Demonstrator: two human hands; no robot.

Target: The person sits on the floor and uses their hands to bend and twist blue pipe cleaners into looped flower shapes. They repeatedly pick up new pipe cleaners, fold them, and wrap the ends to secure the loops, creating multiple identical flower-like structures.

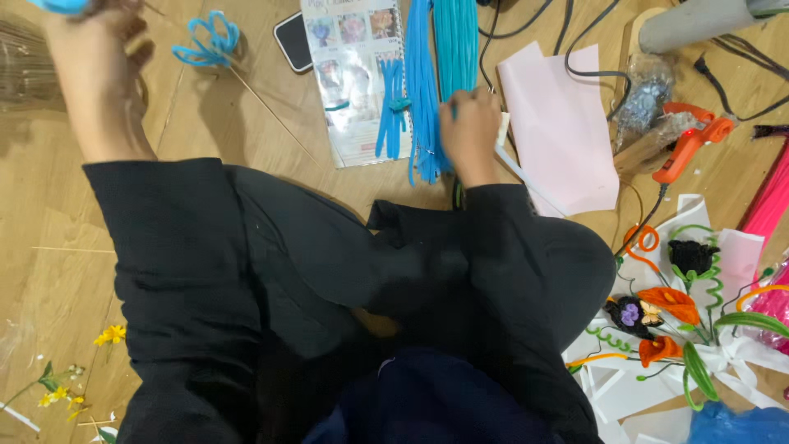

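At the lower left of the frame small yellow flowers (109,334) lie on the wooden floor (49,247), with a few more sprigs below them. In the upper left the left hand (97,37) is raised, its fingers curled around something light blue (59,5) at the top edge; the grip is blurred, so how tightly it pinches cannot be told. Just right of it a looped blue pipe-cleaner flower (207,41) sits on a thin stick that slants down across the floor. A dark phone (292,39) lies face down beside a flat clear package (357,78) with a row of small pictures along its top and short blue stems (393,107) on it. Next come the long bundles of blue and teal pipe cleaners (440,49), running from the top edge down to the right hand (470,131). That hand rests on the lower end of the bundle with fingers bent and pressed together on the strands; the pinch itself is hidden. Black sleeves and clothing fill the centre and cover the floor there. Right of the hand lies a pale pink sheet (563,131), crossed by black cables. Farther right are an orange glue gun (689,140) and a crinkled clear bag. In the lower right a bouquet of orange, black and green pipe-cleaner flowers (670,308) rests on white paper, with bright pink stems at the right edge.
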